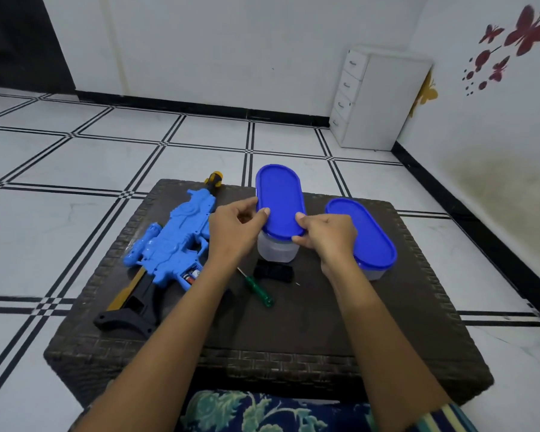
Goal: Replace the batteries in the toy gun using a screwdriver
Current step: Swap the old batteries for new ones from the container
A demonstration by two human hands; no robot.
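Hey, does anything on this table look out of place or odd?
The toy gun has its battery bay open near the grip, batteries showing; a black cover lies loose beside the green screwdriver. Nothing spilled or broken.

The toy gun (172, 241) is moulded blue plastic with a mild gloss; its stock (131, 313) is matt black plastic. The screwdriver (256, 288) has a clear green, glossy plastic handle and a thin bright metal shaft. The middle lid (279, 201) and the right lid (360, 232) are smooth blue plastic with a soft sheen, on tubs (276, 254) of frosted translucent plastic. The table (262, 363) shows rough dark woven wicker along its edges and a flat matt top. The floor tiles (75, 157) are glossy.
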